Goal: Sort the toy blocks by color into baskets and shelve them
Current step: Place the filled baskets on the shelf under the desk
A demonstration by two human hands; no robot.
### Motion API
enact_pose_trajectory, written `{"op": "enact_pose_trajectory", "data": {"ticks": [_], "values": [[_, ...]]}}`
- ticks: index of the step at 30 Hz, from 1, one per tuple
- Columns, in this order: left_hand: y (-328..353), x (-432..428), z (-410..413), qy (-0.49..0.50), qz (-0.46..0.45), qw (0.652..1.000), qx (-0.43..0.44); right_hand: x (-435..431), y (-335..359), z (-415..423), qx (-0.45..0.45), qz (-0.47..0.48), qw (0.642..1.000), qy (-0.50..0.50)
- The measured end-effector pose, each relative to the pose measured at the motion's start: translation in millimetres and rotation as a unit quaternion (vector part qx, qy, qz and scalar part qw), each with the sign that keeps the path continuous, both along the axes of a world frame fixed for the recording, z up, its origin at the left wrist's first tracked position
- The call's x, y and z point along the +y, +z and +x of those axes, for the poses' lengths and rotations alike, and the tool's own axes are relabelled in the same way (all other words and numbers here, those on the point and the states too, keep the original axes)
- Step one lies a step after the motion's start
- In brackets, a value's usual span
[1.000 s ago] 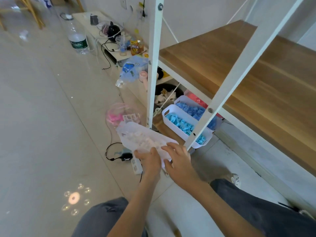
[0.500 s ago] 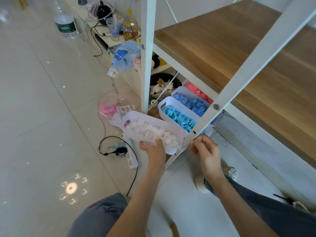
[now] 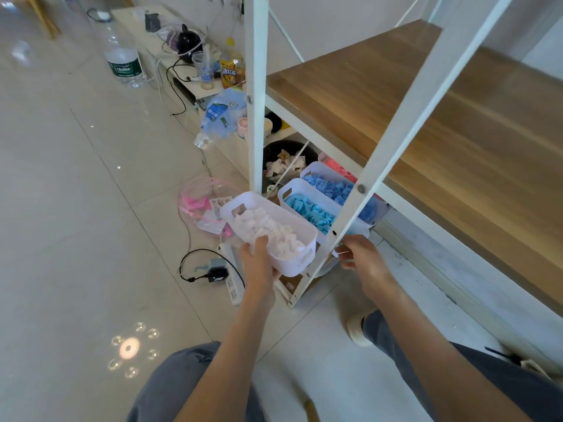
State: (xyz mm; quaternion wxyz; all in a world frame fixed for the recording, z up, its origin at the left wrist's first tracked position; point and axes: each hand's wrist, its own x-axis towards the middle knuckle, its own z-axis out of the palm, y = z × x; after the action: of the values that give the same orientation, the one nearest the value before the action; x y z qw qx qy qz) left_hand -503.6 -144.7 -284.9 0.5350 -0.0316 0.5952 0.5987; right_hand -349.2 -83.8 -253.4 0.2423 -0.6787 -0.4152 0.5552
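My left hand (image 3: 257,263) grips the near side of a white basket (image 3: 300,263) full of white blocks (image 3: 268,231), held at the open end of the bottom shelf. My right hand (image 3: 362,258) grips the near end of the basket of light blue blocks (image 3: 307,208), reaching past the slanted white brace (image 3: 393,147). Behind that one stand a basket of darker blue blocks (image 3: 329,185) and a basket of pink blocks (image 3: 338,170), both on the bottom shelf.
The wooden middle shelf (image 3: 441,123) overhangs the baskets. A white upright post (image 3: 256,95) stands left of them. On the floor lie a clear bag with pink pieces (image 3: 199,202), a power strip with a charger (image 3: 224,271), and a black bin of paper (image 3: 288,159). A water bottle (image 3: 123,63) stands far left.
The white basket, first held in both hands, has moved up and right to the shelf's end. My right hand let go of it and now grips the light blue basket.
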Motion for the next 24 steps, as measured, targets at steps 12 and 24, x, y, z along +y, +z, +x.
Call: {"op": "enact_pose_trajectory", "data": {"ticks": [12, 24], "values": [[5, -27, 9, 0.035, -0.004, 0.999, -0.004, -51, -1, -31, 0.097, 0.051, 0.984, -0.139], [28, -70, 24, 0.013, 0.026, 0.999, 0.039, -81, 12, -31, 0.176, -0.051, 0.983, 0.025]]}}
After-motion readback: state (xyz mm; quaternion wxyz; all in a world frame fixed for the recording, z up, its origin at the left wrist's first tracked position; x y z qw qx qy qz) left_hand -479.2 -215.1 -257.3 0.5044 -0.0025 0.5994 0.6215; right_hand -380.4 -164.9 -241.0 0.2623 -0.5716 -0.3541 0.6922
